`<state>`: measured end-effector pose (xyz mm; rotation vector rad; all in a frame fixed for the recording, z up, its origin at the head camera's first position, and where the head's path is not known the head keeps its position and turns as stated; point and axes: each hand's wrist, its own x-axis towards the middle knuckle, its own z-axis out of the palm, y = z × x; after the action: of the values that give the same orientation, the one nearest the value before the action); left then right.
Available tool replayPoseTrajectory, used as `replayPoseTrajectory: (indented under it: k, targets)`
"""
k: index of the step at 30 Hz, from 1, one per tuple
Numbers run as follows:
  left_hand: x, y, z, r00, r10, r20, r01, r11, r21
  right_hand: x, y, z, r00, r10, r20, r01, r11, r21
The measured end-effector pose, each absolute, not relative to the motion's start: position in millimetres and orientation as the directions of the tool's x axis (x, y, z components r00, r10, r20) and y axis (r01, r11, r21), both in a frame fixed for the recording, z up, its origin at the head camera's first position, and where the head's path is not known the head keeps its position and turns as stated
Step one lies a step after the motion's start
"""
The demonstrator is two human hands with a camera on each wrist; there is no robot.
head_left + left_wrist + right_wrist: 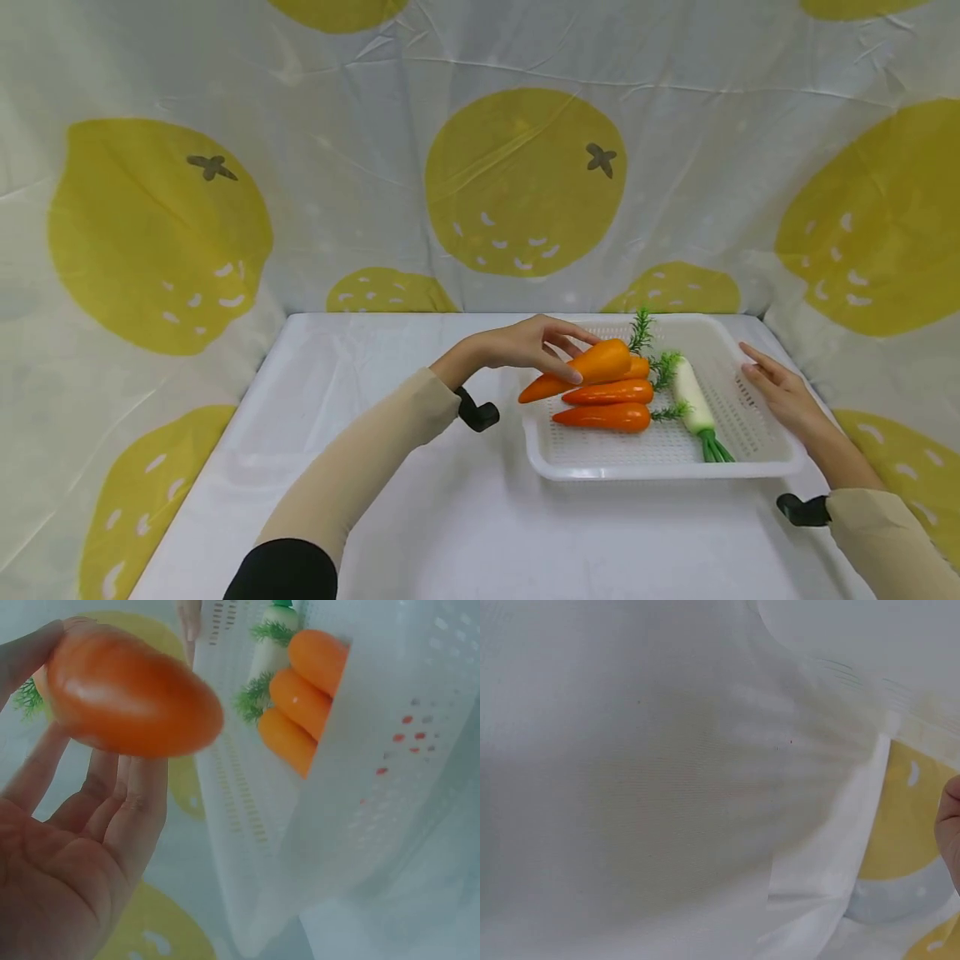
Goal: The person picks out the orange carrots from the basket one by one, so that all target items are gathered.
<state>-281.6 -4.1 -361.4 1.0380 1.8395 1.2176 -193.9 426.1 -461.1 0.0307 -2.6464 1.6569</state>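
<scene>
My left hand (pixel 525 343) pinches an orange carrot (pixel 603 360) between thumb and fingers, above the left part of a white perforated basket (pixel 660 472). In the left wrist view the held carrot (pixel 127 694) is raised clear of the basket wall. Below it lie an orange carrot (pixel 611 392), a nearer carrot (pixel 603 417) and one partly hidden carrot (pixel 639 367), all with green tops. A white radish (pixel 692 396) with green leaves lies beside them. Fingers extended, my right hand (pixel 783 396) is at the basket's right side; whether it touches cannot be told.
The basket stands on a table with a white cloth (pixel 420 517), right of the middle. Behind and at both sides hangs a white curtain (pixel 360 167) with yellow lemon prints. Only an edge of the right hand shows in the right wrist view.
</scene>
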Motion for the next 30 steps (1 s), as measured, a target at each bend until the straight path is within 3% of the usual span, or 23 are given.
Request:
replayPoseTrajectory:
  k: [6,30]
  targets:
    - [-286.7,-38.9,-354.4,-0.475,0.872,-0.119,0.301,0.288,0.909,-194.1,426.2,-461.7,-1.0,-0.006,0.001,-0.003,0.425,-0.905]
    - [-282.3,-160.1,-363.2,-0.569,0.795,-0.21,0.291,0.433,0.853,-191.1,423.8,-460.0,-0.998,-0.02,0.058,-0.061,0.401,-0.914]
